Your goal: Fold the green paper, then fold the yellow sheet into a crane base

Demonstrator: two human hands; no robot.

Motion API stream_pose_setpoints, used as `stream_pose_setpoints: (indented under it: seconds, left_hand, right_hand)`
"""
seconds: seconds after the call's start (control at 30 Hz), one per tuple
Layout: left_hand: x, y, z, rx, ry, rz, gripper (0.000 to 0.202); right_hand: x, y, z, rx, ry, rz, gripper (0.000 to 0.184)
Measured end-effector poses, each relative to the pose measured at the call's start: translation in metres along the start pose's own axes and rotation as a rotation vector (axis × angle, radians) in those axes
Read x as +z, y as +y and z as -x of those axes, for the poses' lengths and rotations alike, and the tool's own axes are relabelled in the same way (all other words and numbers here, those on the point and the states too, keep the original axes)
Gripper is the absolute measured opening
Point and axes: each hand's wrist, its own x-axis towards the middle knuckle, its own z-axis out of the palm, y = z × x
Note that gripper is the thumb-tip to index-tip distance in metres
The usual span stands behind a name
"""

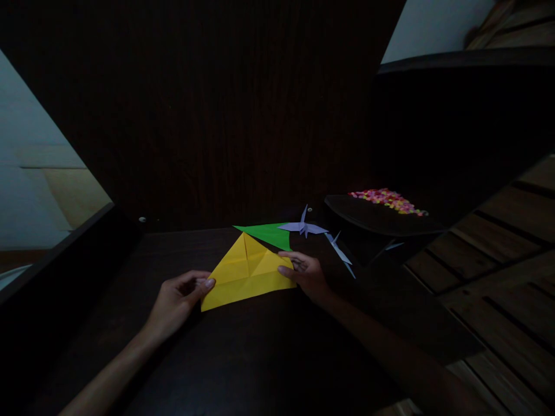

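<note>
A sheet of yellow origami paper (247, 274), creased and partly folded to a peak at the top, spans the space between my hands. My left hand (180, 297) pinches its lower left corner, thumb on top. On the other side my right hand (309, 274) grips the right edge between thumb and fingers. Just behind it lies a green folded paper (269, 232), partly covered by the yellow one. A purple paper crane (304, 226) rests against the green paper's right end. Farther right is a pale blue paper crane (339, 249).
The dark wooden desk (208, 358) has a tall back panel (208, 115) and a raised left side edge (65, 248). A small corner shelf (359, 216) at the right carries a heap of colourful small pieces (388, 199). Wooden slats (498, 277) show beyond the right edge.
</note>
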Motion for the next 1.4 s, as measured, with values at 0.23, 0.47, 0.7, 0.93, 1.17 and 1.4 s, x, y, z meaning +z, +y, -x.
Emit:
stream_pose_setpoints:
  seconds: [0.23,0.47,0.7,0.93,1.17,1.4]
  left_hand:
    - [-0.001,-0.002,0.0,0.009,-0.001,0.004,0.05]
    - [0.0,0.003,0.003,0.01,-0.003,0.011,0.049]
    - [-0.001,0.008,0.004,-0.013,-0.007,0.003,0.05]
    - [-0.003,0.005,0.0,-0.064,-0.037,-0.02,0.057]
    - [-0.005,0.005,0.0,-0.052,-0.071,-0.036,0.055]
    - [-0.005,0.002,0.0,0.137,0.048,-0.169,0.047]
  right_hand:
    - [-0.002,0.004,-0.002,0.059,0.034,0.043,0.041]
    - [-0.002,0.009,-0.005,-0.113,0.043,0.2,0.025]
    - [-0.003,0.007,-0.004,-0.072,-0.017,0.294,0.023]
    - [-0.006,0.003,-0.003,-0.05,-0.032,0.364,0.025]
    - [-0.006,-0.003,-0.002,-0.093,-0.034,0.382,0.021]
    - [-0.004,-0.006,0.001,-0.373,-0.02,0.417,0.015]
